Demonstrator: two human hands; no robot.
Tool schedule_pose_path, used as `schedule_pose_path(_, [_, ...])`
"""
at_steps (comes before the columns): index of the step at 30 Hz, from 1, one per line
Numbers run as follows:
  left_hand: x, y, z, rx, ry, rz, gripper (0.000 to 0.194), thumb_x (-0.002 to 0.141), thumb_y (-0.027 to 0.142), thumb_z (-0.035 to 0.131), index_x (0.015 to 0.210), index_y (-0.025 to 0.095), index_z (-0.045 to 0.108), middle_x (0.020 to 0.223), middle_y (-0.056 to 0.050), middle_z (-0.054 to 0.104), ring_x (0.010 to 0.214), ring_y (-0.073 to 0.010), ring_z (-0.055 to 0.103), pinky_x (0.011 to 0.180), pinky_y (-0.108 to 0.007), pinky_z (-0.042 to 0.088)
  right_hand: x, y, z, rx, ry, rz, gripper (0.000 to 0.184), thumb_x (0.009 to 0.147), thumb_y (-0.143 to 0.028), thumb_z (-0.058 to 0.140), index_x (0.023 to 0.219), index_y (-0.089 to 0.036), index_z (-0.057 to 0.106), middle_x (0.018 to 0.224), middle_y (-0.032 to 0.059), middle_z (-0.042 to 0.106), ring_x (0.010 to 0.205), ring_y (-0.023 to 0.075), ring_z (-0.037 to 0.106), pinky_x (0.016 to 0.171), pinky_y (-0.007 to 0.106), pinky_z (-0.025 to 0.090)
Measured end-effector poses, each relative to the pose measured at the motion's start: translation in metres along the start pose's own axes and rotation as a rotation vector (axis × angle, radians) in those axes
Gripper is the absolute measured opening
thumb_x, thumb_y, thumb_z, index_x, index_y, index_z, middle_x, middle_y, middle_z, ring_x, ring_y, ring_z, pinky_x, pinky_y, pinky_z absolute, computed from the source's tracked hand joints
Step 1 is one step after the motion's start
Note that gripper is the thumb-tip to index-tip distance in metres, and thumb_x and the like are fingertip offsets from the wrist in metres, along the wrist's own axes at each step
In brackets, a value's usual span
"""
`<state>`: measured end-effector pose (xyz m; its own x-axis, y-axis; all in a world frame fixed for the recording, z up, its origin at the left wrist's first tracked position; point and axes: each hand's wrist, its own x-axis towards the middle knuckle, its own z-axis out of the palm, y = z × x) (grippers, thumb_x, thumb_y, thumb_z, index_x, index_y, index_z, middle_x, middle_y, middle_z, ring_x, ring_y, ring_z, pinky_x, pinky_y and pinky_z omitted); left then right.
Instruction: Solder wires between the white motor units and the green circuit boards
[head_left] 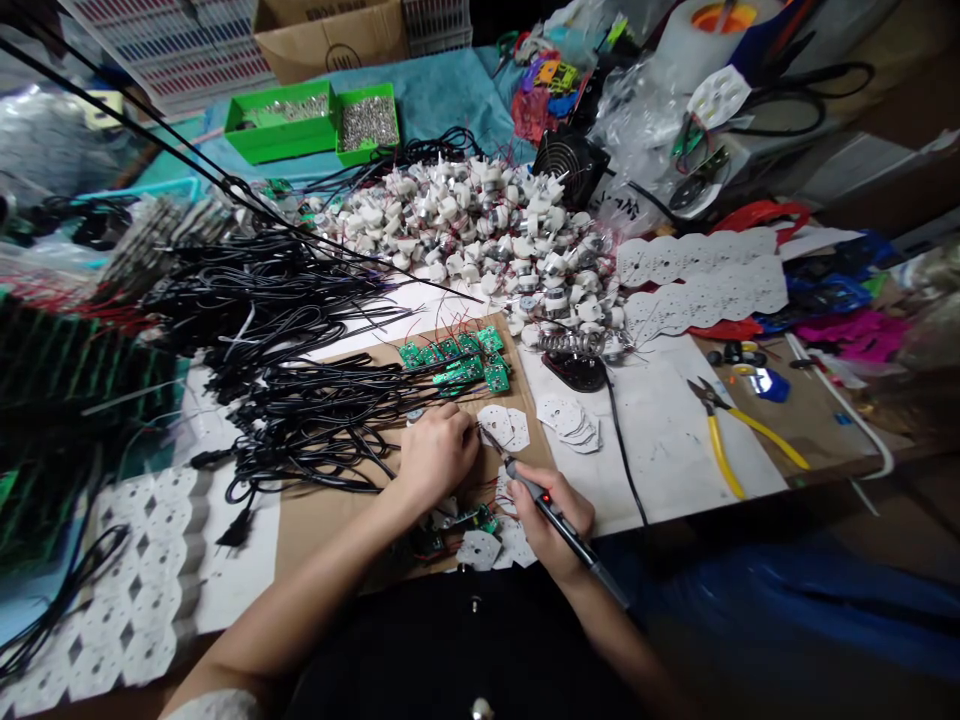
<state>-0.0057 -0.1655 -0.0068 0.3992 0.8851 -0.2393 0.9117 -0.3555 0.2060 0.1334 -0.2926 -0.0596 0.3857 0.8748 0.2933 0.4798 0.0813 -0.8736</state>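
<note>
Slim grey-and-black soldering pen [566, 533] gripped at lower centre

I have the right hand [574, 505] closed around the pen, a small red light showing on its barrel; its tip points up and left beside flat white discs with small holes [516, 428] at centre. The left hand [439, 440] is curled near that tip; I cannot tell whether its fingertips pinch anything. Just above it I see small green circuit boards with red wires [459, 371], and bundled black cables [300, 400] spreading left. Yellow-handled pliers [721, 455] lie spread on the counter [817, 430] at right. White plastic-and-metal pieces [480, 215] heap across upper centre; bright green trays of small metal parts [281, 147] sit upper left.
</note>
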Motion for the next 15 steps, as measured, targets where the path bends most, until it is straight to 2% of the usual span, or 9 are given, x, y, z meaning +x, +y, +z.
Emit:
schedule_pose_path(6, [-0.002, -0.005, 0.005, -0.013, 0.037, 0.019, 0.023, 0.095, 0.028, 0.057, 0.086, 0.020, 0.076, 0.091, -0.006, 0.072, 0.087, -0.0208, 0.069, 0.064, -0.029, 0.041, -0.001, 0.000, -0.004, 0.069, 0.023, 0.081, 0.016, 0.096, -0.024, 0.065, 0.109, -0.020, 0.071, 0.090, 0.0066, 0.080, 0.070, 0.0195, 0.079, 0.063, 0.026, 0.066])
schedule_pose_path(11, [-0.004, -0.015, 0.009, -0.129, 0.071, 0.022, 0.021, 0.098, 0.030, 0.056, 0.098, 0.024, 0.076, 0.097, -0.004, 0.075, 0.089, -0.0193, 0.069, 0.068, -0.028, 0.043, -0.001, -0.001, -0.006, 0.085, 0.025, 0.111, 0.017, 0.096, -0.025, 0.064, 0.110, -0.019, 0.071, 0.092, 0.0073, 0.080, 0.070, 0.0198, 0.079, 0.061, 0.026, 0.066])
schedule_pose_path(15, [-0.005, -0.017, 0.007, -0.139, 0.061, 0.027, 0.022, 0.099, 0.032, 0.055, 0.099, 0.025, 0.075, 0.101, -0.003, 0.073, 0.087, -0.0180, 0.068, 0.066, -0.027, 0.042, -0.002, -0.001, -0.007, 0.076, 0.015, 0.108, 0.017, 0.095, -0.026, 0.064, 0.110, -0.020, 0.071, 0.091, 0.0069, 0.080, 0.071, 0.0200, 0.079, 0.062, 0.026, 0.066])
